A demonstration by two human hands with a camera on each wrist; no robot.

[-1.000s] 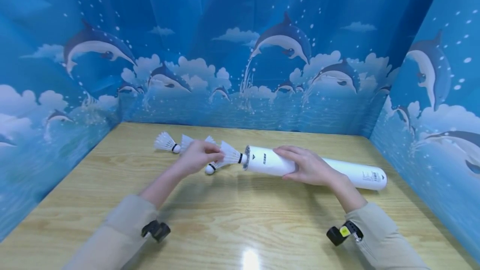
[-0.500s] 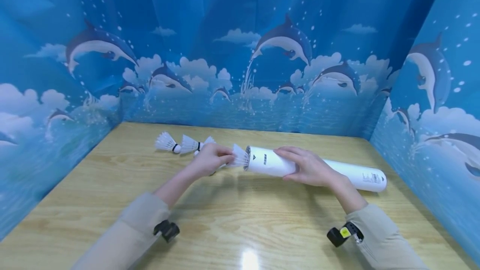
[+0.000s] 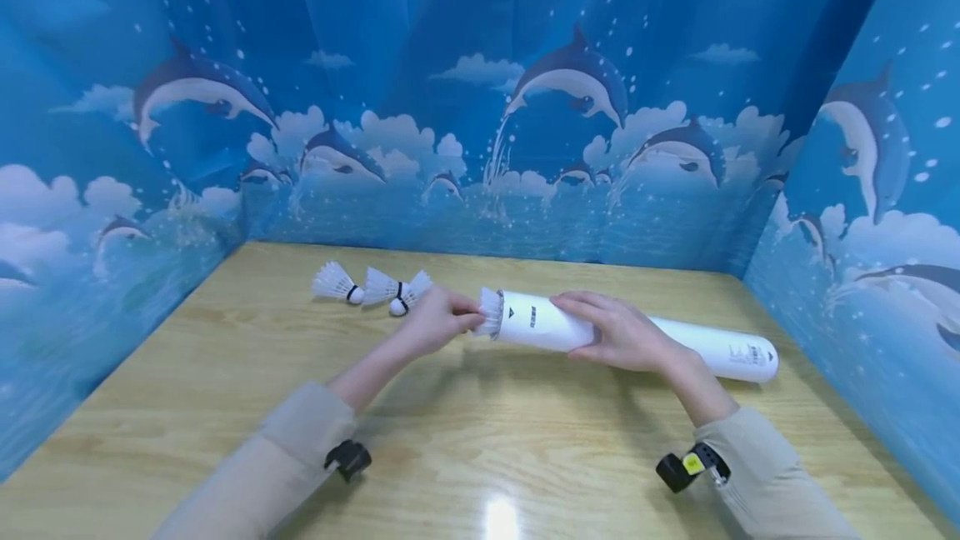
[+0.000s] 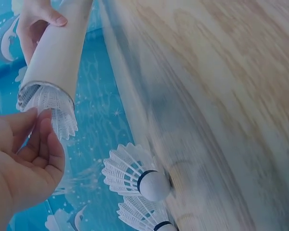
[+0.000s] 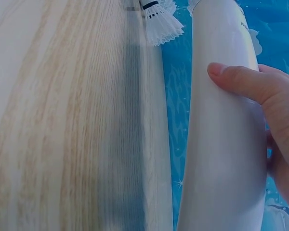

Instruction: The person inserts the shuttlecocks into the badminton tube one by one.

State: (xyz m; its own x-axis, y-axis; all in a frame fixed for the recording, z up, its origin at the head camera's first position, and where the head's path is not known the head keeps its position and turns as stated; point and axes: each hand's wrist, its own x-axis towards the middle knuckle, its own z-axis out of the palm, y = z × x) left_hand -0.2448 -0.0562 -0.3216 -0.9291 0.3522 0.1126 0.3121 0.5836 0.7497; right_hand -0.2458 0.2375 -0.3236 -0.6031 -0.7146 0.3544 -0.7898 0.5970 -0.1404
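A long white shuttlecock tube (image 3: 543, 323) lies on its side, its open end toward the left. My right hand (image 3: 626, 333) grips it around the middle, thumb on the near side in the right wrist view. Partly inside the mouth sits a white shuttlecock (image 4: 62, 118), feathered skirt sticking out and its cork hidden in the tube. Thumb and fingers of my left hand (image 3: 441, 322) pinch the skirt's edge. Left of that hand lie more white shuttlecocks with black bands: one at the far left (image 3: 335, 282), another beside it (image 3: 381, 285), and a third (image 3: 411, 293) nearest the hand.
The wooden table (image 3: 480, 440) carries everything. A blue dolphin-printed curtain (image 3: 465, 107) stands along its back and sides. Dark wrist devices are on both sleeves.
My left hand has moved right, pushing the shuttlecock from the tube's mouth to mostly inside it. The right hand and tube have stayed nearly still.
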